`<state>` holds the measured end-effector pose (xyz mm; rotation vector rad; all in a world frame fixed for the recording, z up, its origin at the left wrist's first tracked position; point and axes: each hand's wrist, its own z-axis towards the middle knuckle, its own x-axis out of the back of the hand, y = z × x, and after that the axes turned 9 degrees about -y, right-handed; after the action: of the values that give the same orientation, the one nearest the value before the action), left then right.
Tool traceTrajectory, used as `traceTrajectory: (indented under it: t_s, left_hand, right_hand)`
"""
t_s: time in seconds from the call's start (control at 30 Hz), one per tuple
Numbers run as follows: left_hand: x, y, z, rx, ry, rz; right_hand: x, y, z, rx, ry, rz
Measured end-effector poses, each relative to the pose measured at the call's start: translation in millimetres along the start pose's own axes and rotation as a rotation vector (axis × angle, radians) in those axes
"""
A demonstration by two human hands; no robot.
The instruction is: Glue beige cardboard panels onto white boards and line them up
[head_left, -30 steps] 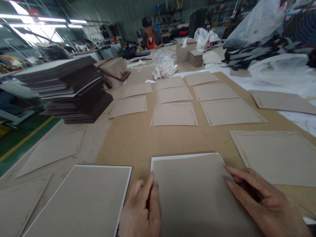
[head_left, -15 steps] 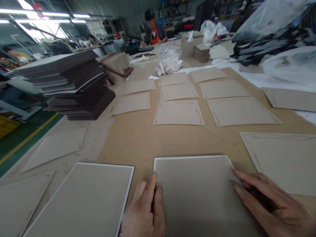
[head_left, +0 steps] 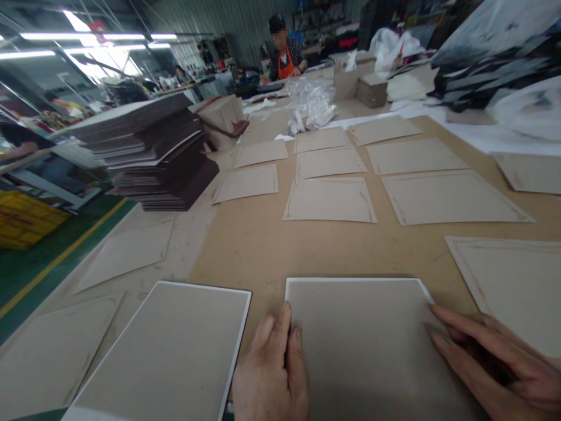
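Observation:
A grey-beige board with a white border lies in front of me at the bottom centre. My left hand grips its left edge, thumb on top and fingers along the side. At the opposite edge, my right hand pinches the board between thumb and fingers near the far right corner. Just left of my left hand is a second white-edged board, apart from the held one. The undersides of both boards and some fingertips are hidden.
Several beige panels with brownish marks along their edges lie spread over the tan table. A tall stack of dark sheets stands at left. Crumpled clear plastic sits farther back, and a person in an orange apron works beyond.
My view has turned slightly left, so the scene sits farther right in the picture. Both hands keep the same hold on the board.

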<state>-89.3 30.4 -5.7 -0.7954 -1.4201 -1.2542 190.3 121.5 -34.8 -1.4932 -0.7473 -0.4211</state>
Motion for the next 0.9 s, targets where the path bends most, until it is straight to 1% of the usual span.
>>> traceTrajectory:
  t_s: [0.07,0.17,0.27,0.33,0.5,0.57,0.63,0.77,0.83,0.9]
  left_hand:
    - [0.0,0,1,-0.012,0.011,0.019]
    - [-0.8,-1,1,-0.023,0.002,0.044]
    - [-3.6,-3,1,-0.016,0.004,0.010]
    - [-5.8,-3,0,0.003,0.045,-0.051]
    - [-6.4,-5,-2,0.010,0.135,-0.210]
    - [-5.2,-5,-1,0.000,0.154,-0.259]
    - [-4.6,-5,0,0.001,0.141,-0.272]
    - [-5.5,-5,4,0.000,0.072,-0.240]
    - [-5.9,-6,5,0.011,0.048,-0.211]
    - [-5.8,-6,5,0.023,0.032,-0.166]
  right_hand:
    - [-1,-5,0,-0.020,0.005,0.010]
    - [-1,1,4,0.059,0.023,-0.017]
    - [1,8,8,0.118,0.022,-0.021]
    - [3,4,7,0.108,0.015,-0.012]
    - [7,-20,0,0.025,0.044,0.021]
    - [7,-20,0,0.015,0.050,0.036]
    - [5,-11,3,0.043,0.048,0.033]
    - [1,8,10,0.104,0.043,-0.021]
    - [1,11,10,0.133,0.033,-0.042]
    - [1,8,10,0.157,0.026,-0.070]
